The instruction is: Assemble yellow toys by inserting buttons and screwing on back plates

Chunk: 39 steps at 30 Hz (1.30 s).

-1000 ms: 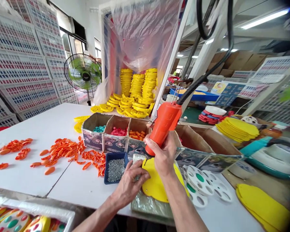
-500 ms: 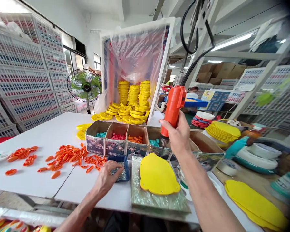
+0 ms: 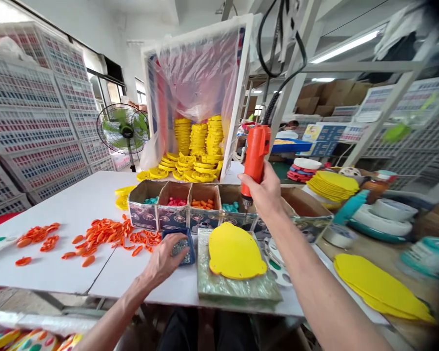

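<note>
My right hand (image 3: 266, 192) is wrapped round an orange electric screwdriver (image 3: 256, 153), which hangs from a black cable with its bit pointing down. Below and left of the bit, a yellow rounded plastic panel (image 3: 236, 251) lies flat on a plastic-wrapped block (image 3: 237, 292). My left hand (image 3: 164, 258) is over the near left side of a small blue tray (image 3: 190, 253) of small metal screws (image 3: 179, 247). Its thumb and forefinger are apart, with screws showing between them; the other fingertips are partly hidden.
Cardboard bins (image 3: 173, 218) of coloured parts stand behind the block. Orange pieces (image 3: 108, 231) lie scattered at left. A tilted crate (image 3: 237, 97) with stacked yellow parts (image 3: 190, 139) stands at the back. More yellow panels (image 3: 376, 282) and tape rolls (image 3: 339, 236) are at right.
The thumb and forefinger of my left hand have parted over the screws. The screwdriver in my right hand is slightly lower in relation to the bins. The whole view has shifted a little.
</note>
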Available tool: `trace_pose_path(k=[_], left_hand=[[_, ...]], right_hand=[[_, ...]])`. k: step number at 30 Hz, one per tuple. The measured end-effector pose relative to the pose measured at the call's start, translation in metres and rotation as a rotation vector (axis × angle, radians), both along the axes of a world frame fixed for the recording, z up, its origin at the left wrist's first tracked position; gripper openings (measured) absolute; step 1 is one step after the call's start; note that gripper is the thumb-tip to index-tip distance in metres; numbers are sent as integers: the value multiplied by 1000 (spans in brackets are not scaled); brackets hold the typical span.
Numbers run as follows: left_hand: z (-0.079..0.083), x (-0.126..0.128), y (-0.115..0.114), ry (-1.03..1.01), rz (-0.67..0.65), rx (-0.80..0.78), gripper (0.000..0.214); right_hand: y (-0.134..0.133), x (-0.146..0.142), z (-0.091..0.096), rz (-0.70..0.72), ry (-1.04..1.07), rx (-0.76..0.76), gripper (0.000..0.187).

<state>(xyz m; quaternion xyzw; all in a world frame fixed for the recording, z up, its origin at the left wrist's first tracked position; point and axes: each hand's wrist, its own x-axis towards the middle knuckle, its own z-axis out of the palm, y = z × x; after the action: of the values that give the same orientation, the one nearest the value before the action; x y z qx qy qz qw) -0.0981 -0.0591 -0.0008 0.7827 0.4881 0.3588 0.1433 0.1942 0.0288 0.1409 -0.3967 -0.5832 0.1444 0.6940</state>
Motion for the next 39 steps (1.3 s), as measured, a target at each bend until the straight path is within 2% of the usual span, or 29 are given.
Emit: trace_pose_path(k=[3,5,7,10,13,15,17,20,22,24,27,32,35,39], left_hand=[[12,34,-10,41,-152,6,65],[18,60,-15,147,-255,10,91],[19,81,-16,269,-297,9,106],[12,97,-14,369,-260,42,104],[0,96,-12,375,-240,119,96],[-6,91,-11,361,-263,167,91],[-10,86,-10,336,-284,212,85],[-11,81,-7,268,-276,265,76],[-8,78,-6,205,-265,279,71],[-2,73,-8,128,-257,266,65],[11,69,-17,-12,-185,151,53],[31,75,-31,-296,-7,-134,50],[36,76,-29,-652,75,-204,46],[38,72,-26,-1149,179,-330,47]], right_hand=[[9,-1,4,-24,-7,-35,39],[20,0,6,-33,-26,-54,40],[30,0,9,-33,-48,-76,42],[36,4,12,-18,-91,-105,46],[22,14,4,-30,-127,-143,50],[1,23,-12,-28,-156,-206,45],[-26,32,-36,19,-203,-303,34],[-65,39,-72,82,-238,-440,33],[-84,39,-88,141,-234,-505,39],[-95,35,-93,210,-207,-542,50],[-99,23,-89,273,-159,-542,57],[-98,-5,-72,261,-232,-402,41],[-100,-16,-70,226,-263,-332,44],[-111,-27,-89,44,-62,-375,54]])
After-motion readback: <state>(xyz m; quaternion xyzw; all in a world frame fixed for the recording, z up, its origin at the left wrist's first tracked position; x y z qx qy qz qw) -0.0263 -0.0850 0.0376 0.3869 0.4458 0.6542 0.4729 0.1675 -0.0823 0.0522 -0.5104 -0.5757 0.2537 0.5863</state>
